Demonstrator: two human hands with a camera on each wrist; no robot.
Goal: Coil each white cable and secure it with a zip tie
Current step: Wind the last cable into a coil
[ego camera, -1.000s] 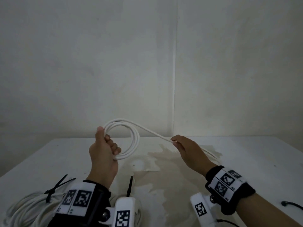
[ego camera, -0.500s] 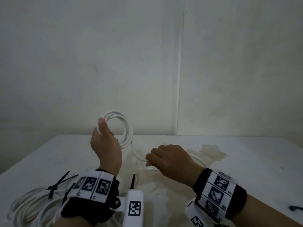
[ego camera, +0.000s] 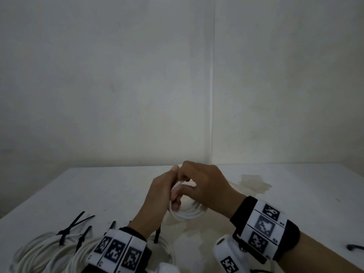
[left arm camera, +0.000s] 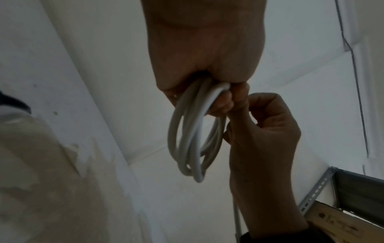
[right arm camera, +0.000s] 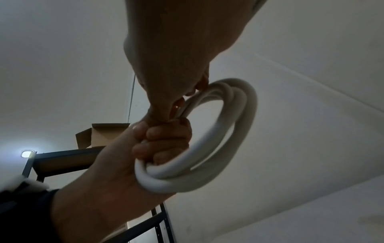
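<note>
A white cable (ego camera: 187, 214), wound into a small coil of several loops, hangs just above the table in the middle of the head view. My left hand (ego camera: 175, 198) grips one side of the coil (left arm camera: 187, 139) with its fingers curled through the loops. My right hand (ego camera: 184, 179) is pressed against the left, its fingers pinching the cable (right arm camera: 234, 131) at the top of the coil. In the right wrist view the left hand's fingers (right arm camera: 160, 141) wrap round the bundle. The cable's ends are hidden by the hands.
Coiled white cables (ego camera: 49, 251) bound with black zip ties (ego camera: 74, 225) lie at the table's near left. Another black zip tie (ego camera: 354, 247) lies at the right edge. The white table (ego camera: 98, 194) has a yellowish stain (ego camera: 254, 182). A wall stands close behind it.
My right hand has swung left from holding the stretched cable and joined the left hand at the coil. The coil has gained loops and dropped lower toward the table.
</note>
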